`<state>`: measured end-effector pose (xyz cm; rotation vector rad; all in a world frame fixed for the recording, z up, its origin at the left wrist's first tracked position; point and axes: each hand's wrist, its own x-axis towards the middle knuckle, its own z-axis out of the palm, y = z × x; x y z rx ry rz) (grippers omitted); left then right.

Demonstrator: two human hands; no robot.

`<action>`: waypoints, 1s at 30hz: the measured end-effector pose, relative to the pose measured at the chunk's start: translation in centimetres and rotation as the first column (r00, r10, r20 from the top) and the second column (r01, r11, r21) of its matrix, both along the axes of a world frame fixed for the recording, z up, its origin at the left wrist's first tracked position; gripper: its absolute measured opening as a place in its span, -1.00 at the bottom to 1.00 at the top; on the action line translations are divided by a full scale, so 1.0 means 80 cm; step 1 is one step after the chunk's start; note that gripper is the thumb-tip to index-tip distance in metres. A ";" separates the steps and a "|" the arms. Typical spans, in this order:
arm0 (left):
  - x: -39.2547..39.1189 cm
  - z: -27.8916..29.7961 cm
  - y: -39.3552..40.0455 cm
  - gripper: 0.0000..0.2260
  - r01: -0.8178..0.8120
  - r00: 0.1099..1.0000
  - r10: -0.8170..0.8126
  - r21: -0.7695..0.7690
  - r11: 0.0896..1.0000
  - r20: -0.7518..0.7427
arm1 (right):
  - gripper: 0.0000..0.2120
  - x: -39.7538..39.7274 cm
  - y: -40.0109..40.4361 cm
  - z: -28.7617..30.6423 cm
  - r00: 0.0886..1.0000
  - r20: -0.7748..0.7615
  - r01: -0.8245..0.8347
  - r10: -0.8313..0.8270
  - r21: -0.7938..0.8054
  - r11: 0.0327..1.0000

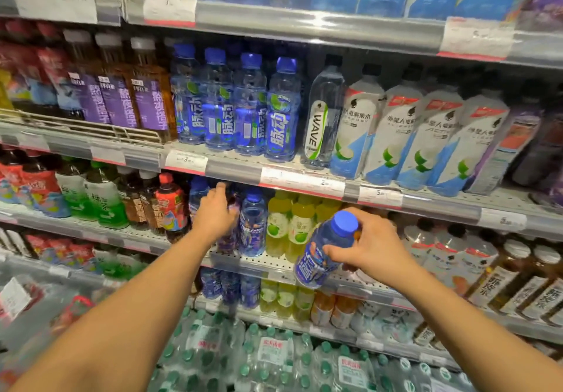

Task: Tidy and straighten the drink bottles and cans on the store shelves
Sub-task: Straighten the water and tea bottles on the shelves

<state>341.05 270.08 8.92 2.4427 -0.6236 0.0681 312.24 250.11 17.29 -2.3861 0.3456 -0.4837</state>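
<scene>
Blue-capped drink bottle (324, 253) sits off the shelf, tilted with its cap toward the camera, in the right hand (373, 250) — thumb and fingers curled round its upper body just below the cap, in front of the yellow-green bottles (288, 228). It looks held ready to go back among its own kind. The left hand (214, 212) reaches into the third shelf (268, 265), fingers curled over a dark purple-labelled bottle (230, 230) beside an upright blue bottle (253, 222), probably shifting it to open a slot. How firmly those fingers close I cannot tell — motion blur hides them. The blue row on the shelf above (234, 105) already faces forward.
</scene>
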 end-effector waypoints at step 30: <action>-0.067 0.009 0.188 -0.68 -0.032 0.987 0.074 -0.279 0.960 0.144 | -0.32 0.289 0.149 -0.092 0.982 -0.189 -0.030 0.013 -0.083 0.996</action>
